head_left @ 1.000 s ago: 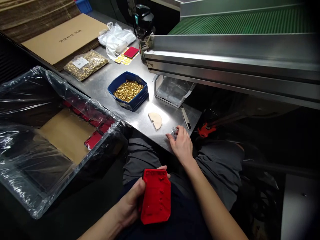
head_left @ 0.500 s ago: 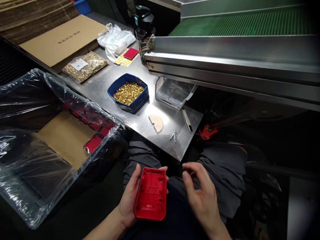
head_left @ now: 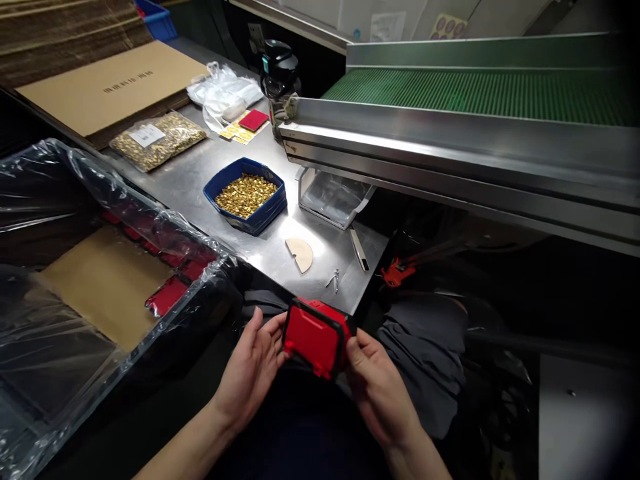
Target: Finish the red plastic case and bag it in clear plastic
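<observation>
Left hand (head_left: 250, 370) and right hand (head_left: 380, 390) pinch the red case (head_left: 316, 339) by its ends at fingertips; tilted so, it could slip down toward 6 o'clock.

We see a dim scene lit from overhead: glare pools on the steel worktop (head_left: 190, 180) near its front edge, and the plastic liner (head_left: 60, 173) throws streaky reflections. Corners fall to black, deepest at right. The red casing (head_left: 315, 337) looks sharp, unblurred.
</observation>
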{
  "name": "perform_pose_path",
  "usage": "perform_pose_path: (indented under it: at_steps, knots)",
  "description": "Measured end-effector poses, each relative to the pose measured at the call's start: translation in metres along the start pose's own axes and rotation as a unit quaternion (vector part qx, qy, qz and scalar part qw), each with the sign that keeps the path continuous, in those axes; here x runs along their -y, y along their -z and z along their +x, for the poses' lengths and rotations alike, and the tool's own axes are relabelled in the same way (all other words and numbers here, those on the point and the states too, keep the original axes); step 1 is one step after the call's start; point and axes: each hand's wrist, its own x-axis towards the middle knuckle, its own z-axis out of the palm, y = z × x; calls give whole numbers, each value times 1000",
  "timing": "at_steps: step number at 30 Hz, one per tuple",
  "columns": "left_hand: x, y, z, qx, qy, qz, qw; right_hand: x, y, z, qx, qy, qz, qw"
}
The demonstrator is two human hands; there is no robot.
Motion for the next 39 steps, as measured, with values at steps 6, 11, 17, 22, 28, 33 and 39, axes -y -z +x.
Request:
perform_pose_path:
  at_steps: [6, 11, 17, 22, 28, 33, 39]
  knots:
    - [14, 2, 0, 102, -25, -58, 993, -15, 8, 1, -48, -128, 312, 940]
    - [5, -1, 8, 127, 35, -66, 989, -15, 14, -3, -4, -125, 263, 957]
    - [6, 11, 9, 226, 111, 84, 964, -2, 19, 0, 219, -213, 45, 951]
    - [23, 21, -17, 169, 51, 151, 973, 5, 2, -2, 205, -150, -251, 934]
    - [30, 41, -44, 144, 100, 22, 984, 41, -11, 45, -35, 56, -626, 777]
    - [36, 44, -49, 146, 86, -16, 985, 34, -39, 153, -122, 94, -660, 736]
    - [33, 43, -46, 31, 74, 6, 997, 24, -44, 183, -106, 75, -620, 774]
